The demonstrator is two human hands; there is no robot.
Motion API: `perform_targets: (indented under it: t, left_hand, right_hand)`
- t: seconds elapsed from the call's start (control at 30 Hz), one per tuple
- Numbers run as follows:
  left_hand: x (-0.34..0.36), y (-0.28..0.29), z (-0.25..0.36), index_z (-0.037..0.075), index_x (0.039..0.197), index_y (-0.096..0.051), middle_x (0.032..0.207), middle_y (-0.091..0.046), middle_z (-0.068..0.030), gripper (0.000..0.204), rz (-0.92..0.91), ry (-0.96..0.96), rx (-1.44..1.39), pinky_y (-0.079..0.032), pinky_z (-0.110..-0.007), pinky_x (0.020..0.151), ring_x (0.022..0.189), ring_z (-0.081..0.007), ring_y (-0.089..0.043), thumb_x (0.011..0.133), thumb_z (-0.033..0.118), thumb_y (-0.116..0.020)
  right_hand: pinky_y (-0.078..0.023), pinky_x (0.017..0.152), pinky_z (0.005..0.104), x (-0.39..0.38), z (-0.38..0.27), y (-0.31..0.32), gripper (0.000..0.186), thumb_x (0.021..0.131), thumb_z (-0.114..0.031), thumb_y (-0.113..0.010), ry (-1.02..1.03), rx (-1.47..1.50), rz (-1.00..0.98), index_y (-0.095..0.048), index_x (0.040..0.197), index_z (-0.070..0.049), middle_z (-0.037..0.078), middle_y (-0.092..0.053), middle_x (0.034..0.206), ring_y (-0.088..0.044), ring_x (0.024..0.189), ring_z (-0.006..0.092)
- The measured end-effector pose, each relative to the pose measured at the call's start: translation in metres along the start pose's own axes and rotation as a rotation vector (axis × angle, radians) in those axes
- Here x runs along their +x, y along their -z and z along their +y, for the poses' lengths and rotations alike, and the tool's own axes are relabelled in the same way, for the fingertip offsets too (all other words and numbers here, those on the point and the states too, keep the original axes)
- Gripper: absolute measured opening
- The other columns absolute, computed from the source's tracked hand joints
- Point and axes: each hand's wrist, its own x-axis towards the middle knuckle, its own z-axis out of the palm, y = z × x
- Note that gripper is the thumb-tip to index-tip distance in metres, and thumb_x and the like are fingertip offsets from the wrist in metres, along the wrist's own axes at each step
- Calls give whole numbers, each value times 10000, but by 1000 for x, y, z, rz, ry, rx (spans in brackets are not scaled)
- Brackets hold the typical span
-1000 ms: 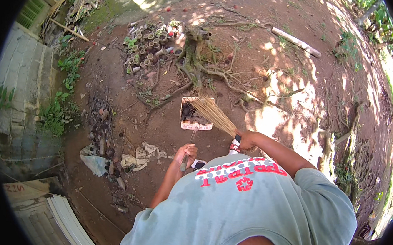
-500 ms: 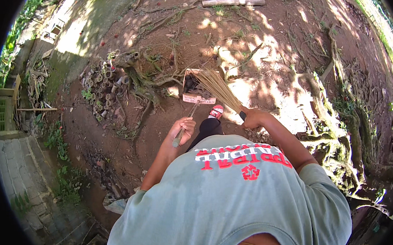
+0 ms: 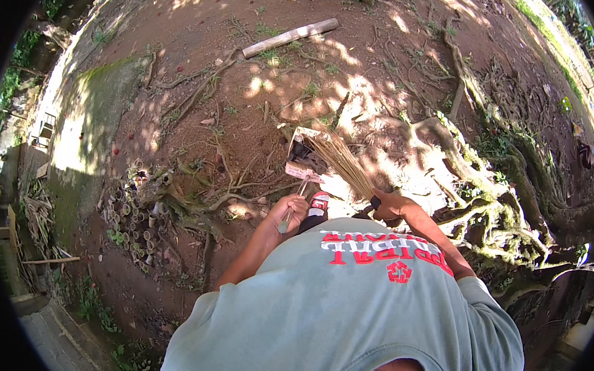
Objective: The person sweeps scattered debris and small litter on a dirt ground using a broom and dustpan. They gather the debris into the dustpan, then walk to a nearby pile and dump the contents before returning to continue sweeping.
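Note:
My left hand [image 3: 290, 209] is closed round the handle of a dustpan [image 3: 304, 172], whose pinkish, box-like pan hangs out in front of me. Dark debris, perhaps dry leaves, lies inside the pan. In my right hand [image 3: 393, 207] is a stick broom [image 3: 345, 163], gripped at its dark bound end. Its long tan bristles slant forward and left, with their tips over the pan's far side and partly covering the debris. One foot in a red and white shoe [image 3: 319, 203] shows just below the dustpan.
Tree roots [image 3: 474, 207] spread over the ground at the right, and more roots [image 3: 195, 203] run left of the dustpan. Several small pots [image 3: 134, 221] cluster at the left. A cut log [image 3: 290, 38] lies farther ahead. Paving [image 3: 64, 350] borders the lower left.
My view has turned and shifted forward, so the log and pots sit farther left and lower. The dustpan and broom stay together, both hands keeping their grip.

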Motion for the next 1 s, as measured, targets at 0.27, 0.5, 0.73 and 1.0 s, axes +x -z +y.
perform_targets:
  t: [0.27, 0.5, 0.73, 1.0]
  left_hand:
    - [109, -98, 40, 88, 679, -391, 605, -446, 15, 268, 35, 96, 9, -434, -144, 456, 473, -29, -486, 941, 69, -438]
    - [263, -163, 92, 60, 706, -404, 627, -455, -5, 226, 20, 108, 31, -479, -190, 477, 502, -68, -508, 926, 15, -393]
    - [422, -241, 104, 77, 681, -397, 625, -436, 13, 245, 9, 8, 55, -451, -174, 472, 488, -54, -477, 911, -6, -418]
    - [551, -337, 125, 60, 715, -387, 645, -429, -5, 241, -70, 9, -25, -498, -217, 521, 508, -91, -493, 956, 57, -393]
  right_hand:
    - [-431, 532, 332, 34, 57, 102, 982, 712, -255, -672, -70, 194, -85, -118, 1512, -126, 138, -590, 758, -530, 590, 209]
    - [-417, 495, 340, 130, 163, 206, 940, 746, -210, -643, -2, 150, -125, -94, 1505, -132, 139, -592, 785, -541, 575, 221]
    - [-504, 700, 390, 225, 292, 332, 984, 681, -340, -694, 79, -11, -11, -192, 1495, -110, 194, -639, 1050, -636, 837, 281]
    - [-473, 917, 385, 264, 360, 466, 965, 683, -322, -654, -15, -16, -78, -183, 1500, -121, 219, -567, 1258, -585, 1111, 343]
